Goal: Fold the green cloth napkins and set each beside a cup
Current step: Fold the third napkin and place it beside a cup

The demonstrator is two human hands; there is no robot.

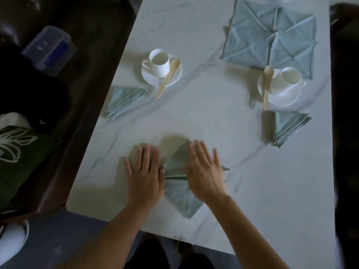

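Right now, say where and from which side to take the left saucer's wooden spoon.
Pinch the spoon by its handle end from the near side: it juts past the saucer rim, free all round, while the bowl sits beside the cup.

Napkin point(180, 197) half-folded, flat; 2 folded napkins point(124, 100) nxt to cups point(159, 62).

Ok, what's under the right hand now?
A partly folded green napkin, flat on the table; the left hand touches its other edge. The folds beneath the right hand are covered.

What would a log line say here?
step: pressing fold | left hand: flat on pale green cloth napkin | right hand: flat on same napkin | done: folded green napkins beside white ceramic cups
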